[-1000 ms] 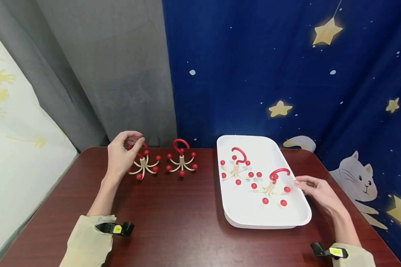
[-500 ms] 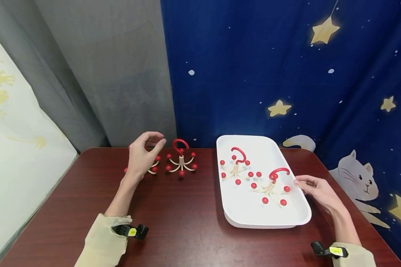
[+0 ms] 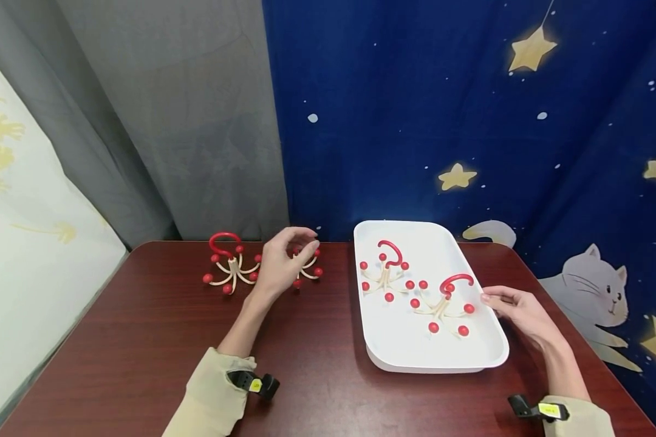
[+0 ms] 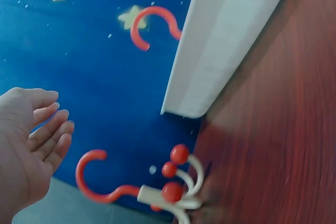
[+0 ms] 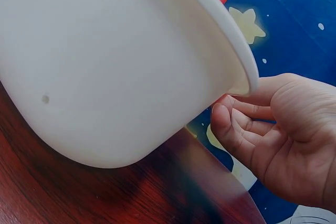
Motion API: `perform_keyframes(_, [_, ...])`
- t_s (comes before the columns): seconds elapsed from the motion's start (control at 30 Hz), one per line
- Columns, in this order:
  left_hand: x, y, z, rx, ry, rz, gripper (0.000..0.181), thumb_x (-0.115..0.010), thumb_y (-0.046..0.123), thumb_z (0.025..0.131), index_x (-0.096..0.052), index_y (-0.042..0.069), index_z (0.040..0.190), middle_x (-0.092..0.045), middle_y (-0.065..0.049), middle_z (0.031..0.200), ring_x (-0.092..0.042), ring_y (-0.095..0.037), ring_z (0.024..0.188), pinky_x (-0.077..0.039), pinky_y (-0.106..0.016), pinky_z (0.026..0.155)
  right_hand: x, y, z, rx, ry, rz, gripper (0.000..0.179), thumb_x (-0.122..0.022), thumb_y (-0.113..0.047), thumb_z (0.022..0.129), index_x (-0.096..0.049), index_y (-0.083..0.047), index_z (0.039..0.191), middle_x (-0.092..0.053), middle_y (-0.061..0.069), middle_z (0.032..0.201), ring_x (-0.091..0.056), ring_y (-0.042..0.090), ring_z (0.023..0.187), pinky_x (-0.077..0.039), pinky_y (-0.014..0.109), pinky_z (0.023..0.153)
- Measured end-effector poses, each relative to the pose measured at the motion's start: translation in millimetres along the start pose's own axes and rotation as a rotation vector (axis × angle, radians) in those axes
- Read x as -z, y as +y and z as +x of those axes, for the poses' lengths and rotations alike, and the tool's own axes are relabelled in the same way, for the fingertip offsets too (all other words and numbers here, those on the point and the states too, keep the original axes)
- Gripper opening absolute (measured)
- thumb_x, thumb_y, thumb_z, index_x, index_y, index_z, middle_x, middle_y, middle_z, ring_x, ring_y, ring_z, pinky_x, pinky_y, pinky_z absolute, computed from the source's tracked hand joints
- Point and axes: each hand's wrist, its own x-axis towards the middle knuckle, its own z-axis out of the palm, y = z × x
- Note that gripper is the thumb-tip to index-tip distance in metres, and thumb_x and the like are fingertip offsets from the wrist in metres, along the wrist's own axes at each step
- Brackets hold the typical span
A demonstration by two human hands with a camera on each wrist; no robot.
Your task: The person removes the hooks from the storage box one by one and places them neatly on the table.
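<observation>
Head view: a dark red worktop [image 3: 306,364] carries a white tray [image 3: 399,352] at right. Fingers of the right hand [image 3: 522,312] pinch the tray's right rim; the left hand [image 3: 281,261], fingers empty and loosely bent, screens part of one red-hooked hanger [image 3: 300,267]. Another hanger [image 3: 232,267] sits farther left, two more hangers [image 3: 386,277] in the tray.

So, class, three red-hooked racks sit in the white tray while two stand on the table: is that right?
Not quite: two red-hooked racks, not three, sit in the white tray, as the head view shows. Two others stand on the table.
</observation>
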Motion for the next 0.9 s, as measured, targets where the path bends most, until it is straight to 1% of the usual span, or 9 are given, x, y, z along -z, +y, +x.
perform_keyframes(0.1, [-15.1, 1.8, -0.4, -0.003, -0.023, -0.009, 0.016, -0.076, 0.007, 0.090, -0.073, 0.002, 0.105, -0.072, -0.007, 0.095, -0.066, -0.018, 0.082, -0.054, -0.037, 0.075, 0.4, 0.0, 0.1, 0.001, 0.005, -0.001, 0.057, -0.066, -0.028, 0.100, -0.052, 0.015, 0.134, -0.072, 0.007, 0.108, -0.068, 0.018, 0.084, -0.058, 0.031, 0.073])
perform_keyframes(0.2, [-30.2, 2.3, 0.0, -0.007, -0.046, -0.004, 0.017, -0.076, 0.007, 0.090, -0.073, 0.003, 0.106, -0.072, -0.007, 0.096, -0.067, -0.018, 0.085, -0.056, -0.040, 0.080, 0.5, 0.3, 0.2, 0.000, 0.007, 0.003, 0.056, -0.066, -0.028, 0.100, -0.053, 0.015, 0.133, -0.072, 0.006, 0.107, -0.068, 0.017, 0.084, -0.058, 0.030, 0.073])
perform_keyframes(0.27, [-39.6, 2.2, 0.5, -0.016, -0.065, 0.015, 0.017, -0.076, 0.008, 0.090, -0.073, 0.003, 0.106, -0.072, -0.007, 0.096, -0.067, -0.018, 0.086, -0.056, -0.040, 0.081, 0.1, 0.1, -0.1, -0.001, 0.007, 0.002, 0.056, -0.067, -0.028, 0.099, -0.053, 0.015, 0.133, -0.072, 0.006, 0.107, -0.068, 0.017, 0.084, -0.058, 0.030, 0.073])
perform_keyframes(0.4, [-56.9, 1.4, 0.4, -0.028, -0.110, 0.036, 0.019, -0.075, 0.007, 0.089, -0.072, 0.000, 0.106, -0.071, -0.010, 0.097, -0.068, -0.021, 0.088, -0.056, -0.038, 0.083, -0.5, -0.4, -0.6, 0.005, 0.004, 0.000, 0.056, -0.066, -0.028, 0.100, -0.053, 0.015, 0.133, -0.072, 0.008, 0.108, -0.068, 0.017, 0.084, -0.058, 0.030, 0.073])
perform_keyframes(0.5, [-68.0, 0.1, -0.7, -0.011, -0.142, 0.046, 0.020, -0.075, 0.005, 0.089, -0.071, -0.001, 0.107, -0.071, -0.012, 0.099, -0.068, -0.023, 0.090, -0.056, -0.037, 0.084, -0.1, -0.6, -0.9, 0.007, 0.004, 0.006, 0.056, -0.066, -0.027, 0.100, -0.052, 0.016, 0.133, -0.072, 0.007, 0.107, -0.068, 0.017, 0.084, -0.058, 0.031, 0.074])
perform_keyframes(0.63, [-82.0, -3.8, 0.1, 0.016, -0.166, 0.063, 0.021, -0.074, 0.006, 0.089, -0.070, -0.001, 0.110, -0.070, -0.012, 0.102, -0.067, -0.024, 0.094, -0.056, -0.035, 0.086, 0.7, -1.1, -0.7, -0.001, 0.010, 0.019, 0.057, -0.067, -0.027, 0.099, -0.052, 0.016, 0.133, -0.072, 0.007, 0.107, -0.068, 0.017, 0.084, -0.058, 0.031, 0.074])
perform_keyframes(0.77, [-95.0, -7.9, 3.3, 0.004, -0.182, 0.064, 0.024, -0.073, 0.005, 0.090, -0.069, -0.004, 0.113, -0.069, -0.014, 0.106, -0.066, -0.026, 0.098, -0.055, -0.037, 0.090, 0.8, -1.0, -0.5, -0.006, 0.013, 0.018, 0.057, -0.067, -0.027, 0.099, -0.052, 0.016, 0.133, -0.072, 0.007, 0.106, -0.068, 0.017, 0.084, -0.058, 0.031, 0.074])
perform_keyframes(0.9, [-105.3, -9.7, 8.1, -0.012, -0.179, 0.050, 0.028, -0.071, 0.003, 0.090, -0.067, -0.007, 0.116, -0.068, -0.018, 0.110, -0.065, -0.032, 0.102, -0.053, -0.041, 0.093, -0.1, -0.4, -0.5, -0.001, 0.009, 0.022, 0.056, -0.067, -0.026, 0.099, -0.052, 0.016, 0.132, -0.072, 0.007, 0.106, -0.068, 0.016, 0.084, -0.058, 0.030, 0.074])
